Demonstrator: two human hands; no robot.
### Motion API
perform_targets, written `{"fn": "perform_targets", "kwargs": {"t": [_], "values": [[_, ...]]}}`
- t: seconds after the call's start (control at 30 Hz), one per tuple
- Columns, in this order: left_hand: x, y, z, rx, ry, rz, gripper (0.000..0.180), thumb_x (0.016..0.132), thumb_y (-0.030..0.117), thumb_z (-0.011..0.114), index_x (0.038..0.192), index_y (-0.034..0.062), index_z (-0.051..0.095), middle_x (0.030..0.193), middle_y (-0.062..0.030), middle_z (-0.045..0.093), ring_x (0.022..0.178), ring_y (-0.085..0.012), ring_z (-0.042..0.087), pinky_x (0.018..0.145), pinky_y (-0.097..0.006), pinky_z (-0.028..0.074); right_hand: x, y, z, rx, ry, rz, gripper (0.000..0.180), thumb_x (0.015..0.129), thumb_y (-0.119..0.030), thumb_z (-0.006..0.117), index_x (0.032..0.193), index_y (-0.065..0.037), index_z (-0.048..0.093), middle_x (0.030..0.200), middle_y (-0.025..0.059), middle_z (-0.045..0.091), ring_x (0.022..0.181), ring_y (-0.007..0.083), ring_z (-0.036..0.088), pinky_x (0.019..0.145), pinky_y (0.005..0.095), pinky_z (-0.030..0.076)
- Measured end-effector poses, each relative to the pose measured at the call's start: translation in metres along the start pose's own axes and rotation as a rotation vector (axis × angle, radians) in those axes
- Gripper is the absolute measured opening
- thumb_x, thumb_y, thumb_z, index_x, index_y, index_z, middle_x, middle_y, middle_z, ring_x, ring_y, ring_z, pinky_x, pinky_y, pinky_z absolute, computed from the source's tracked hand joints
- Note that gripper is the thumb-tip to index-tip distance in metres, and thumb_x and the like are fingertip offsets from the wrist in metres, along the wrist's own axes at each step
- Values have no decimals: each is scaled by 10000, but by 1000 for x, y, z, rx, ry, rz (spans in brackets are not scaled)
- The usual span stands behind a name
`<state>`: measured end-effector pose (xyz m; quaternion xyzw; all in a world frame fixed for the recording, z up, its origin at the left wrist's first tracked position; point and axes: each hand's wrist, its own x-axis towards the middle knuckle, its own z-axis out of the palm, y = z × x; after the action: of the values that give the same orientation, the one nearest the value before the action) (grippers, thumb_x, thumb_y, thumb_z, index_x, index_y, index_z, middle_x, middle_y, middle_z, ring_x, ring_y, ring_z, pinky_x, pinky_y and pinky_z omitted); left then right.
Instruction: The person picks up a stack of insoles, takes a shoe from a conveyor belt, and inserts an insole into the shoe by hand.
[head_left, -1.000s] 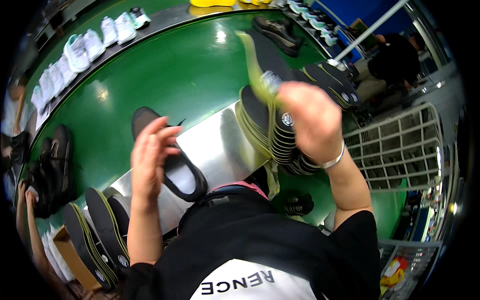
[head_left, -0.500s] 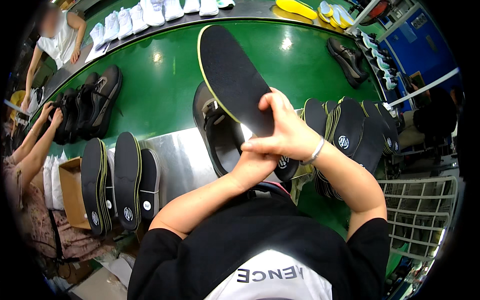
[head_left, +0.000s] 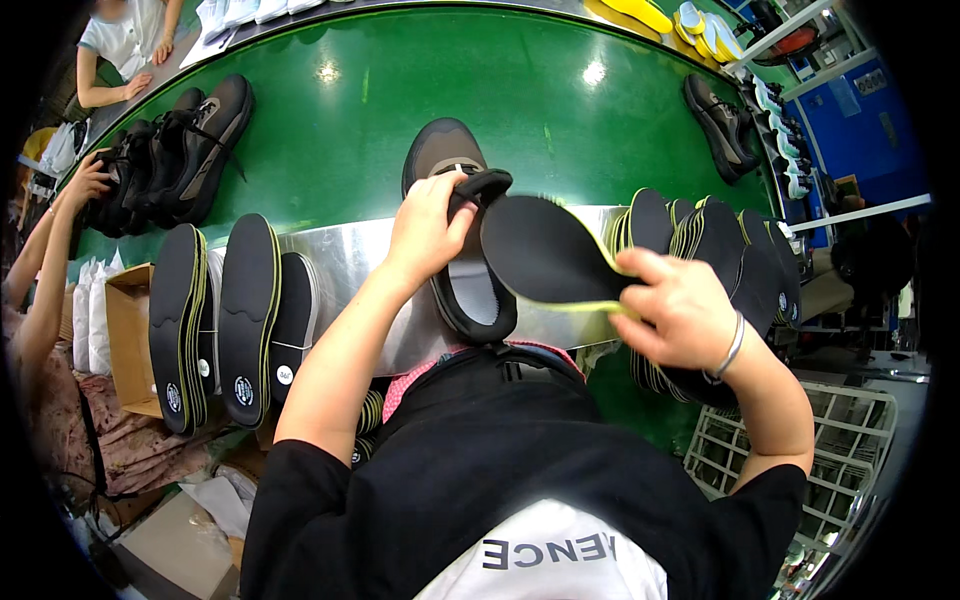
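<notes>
A brown and black shoe (head_left: 440,148) stands in front of me, toe pointing away, its opening and grey inside facing up. My left hand (head_left: 425,228) is closed on the shoe's padded tongue, pulling it up and away from the opening. To the right, my right hand (head_left: 680,308) pinches one end of a black insole (head_left: 548,252) with a yellow-green edge. The insole's wide free end points left, level with the shoe opening and beside it. Where the insole's tip meets the shoe's collar, I cannot tell whether they touch.
Black insole stacks stand at left (head_left: 250,310) and right (head_left: 715,245), by a cardboard box (head_left: 128,340). On the green table (head_left: 460,70) are dark shoes (head_left: 205,150) at left, with a co-worker's hand (head_left: 90,180), and one shoe (head_left: 718,125) at right. A wire rack (head_left: 825,430) is near right.
My left hand has left my right hand and taken hold of the shoe's tongue. My right hand has moved right, and the insole has swung from upright down to lying sideways.
</notes>
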<state>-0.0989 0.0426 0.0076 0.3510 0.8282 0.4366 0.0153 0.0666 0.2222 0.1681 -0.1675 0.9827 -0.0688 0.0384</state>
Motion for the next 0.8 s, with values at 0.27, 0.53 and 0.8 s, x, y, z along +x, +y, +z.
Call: {"fn": "perform_targets", "kwargs": {"t": [0.27,0.53,0.8], "values": [[24,20,25,24,190,-203,190,767,146,505,905,22,545,822,-146,585,792,-329,549,698,-396,430,43,-11,53,-186,-383,103,214,719,-218,515,589,-57,570,819,113,544,597,245,557,542,370,457],[2,16,21,-38,236,-227,203,785,119,467,968,40,502,829,-156,589,761,-339,564,682,-410,441,99,-14,136,85,-154,412,369,785,-339,484,869,3,595,1141,218,429,886,298,535,735,396,434],[1,16,26,-7,201,-253,188,791,123,476,958,41,505,842,-148,589,756,-328,567,674,-407,446,42,-29,63,-5,-605,502,646,641,-546,582,980,1,525,1045,222,490,931,295,529,791,446,396]]}}
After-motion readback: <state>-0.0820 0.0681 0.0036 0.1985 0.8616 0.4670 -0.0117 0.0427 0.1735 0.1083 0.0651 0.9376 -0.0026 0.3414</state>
